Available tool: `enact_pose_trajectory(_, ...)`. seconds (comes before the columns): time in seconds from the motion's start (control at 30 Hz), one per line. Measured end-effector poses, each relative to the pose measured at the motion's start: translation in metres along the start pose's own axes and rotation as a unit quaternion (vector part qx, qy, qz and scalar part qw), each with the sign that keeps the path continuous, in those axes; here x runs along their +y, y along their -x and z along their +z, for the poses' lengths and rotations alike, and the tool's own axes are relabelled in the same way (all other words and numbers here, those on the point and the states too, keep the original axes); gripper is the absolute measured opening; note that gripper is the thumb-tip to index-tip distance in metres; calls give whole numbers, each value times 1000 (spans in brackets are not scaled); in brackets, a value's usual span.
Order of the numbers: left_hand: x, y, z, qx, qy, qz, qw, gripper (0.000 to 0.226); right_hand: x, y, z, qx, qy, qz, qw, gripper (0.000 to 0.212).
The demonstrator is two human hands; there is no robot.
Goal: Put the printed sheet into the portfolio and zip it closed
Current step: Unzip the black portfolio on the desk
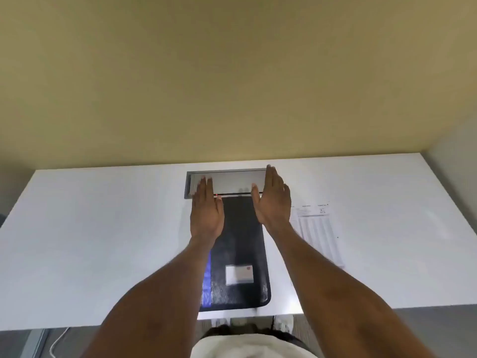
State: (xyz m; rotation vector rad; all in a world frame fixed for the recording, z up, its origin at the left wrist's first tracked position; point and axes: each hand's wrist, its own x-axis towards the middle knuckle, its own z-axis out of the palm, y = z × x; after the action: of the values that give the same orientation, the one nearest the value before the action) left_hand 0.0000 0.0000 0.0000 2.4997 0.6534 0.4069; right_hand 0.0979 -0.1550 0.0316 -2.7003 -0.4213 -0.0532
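Note:
A black portfolio (241, 254) lies flat on the white table (103, 241), its long side running away from me, with a white label near its front end and a blue strip along its left edge. The printed sheet (318, 233) lies flat on the table just right of it. My left hand (206, 213) hovers over the portfolio's far left corner with straight fingers, holding nothing. My right hand (272, 200) is raised edge-on over the far right corner, fingers straight, also holding nothing. My right forearm covers the sheet's left edge.
A grey cable tray with a lid (227, 183) is sunk into the table just beyond the portfolio, against the beige wall. The table's front edge runs close to my body. A white cable (58, 342) hangs at the lower left over the floor.

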Motion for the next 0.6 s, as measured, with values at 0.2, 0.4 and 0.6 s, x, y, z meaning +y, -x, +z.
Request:
enact_pose_trajectory(0.2, -31, 37, 31, -69, 5, -87, 994, 58, 19, 37, 44, -129, 21, 66, 989, 69)
enact_pose_trajectory(0.4, -58, 57, 51, -122, -1, -133, 984, 56, 28, 61, 72, -229, 29, 90, 969, 71)
enact_pose_trajectory(0.6, -82, 50, 63, -155, -45, -147, 976, 49, 30, 58, 93, -272, 54, 95, 956, 73)
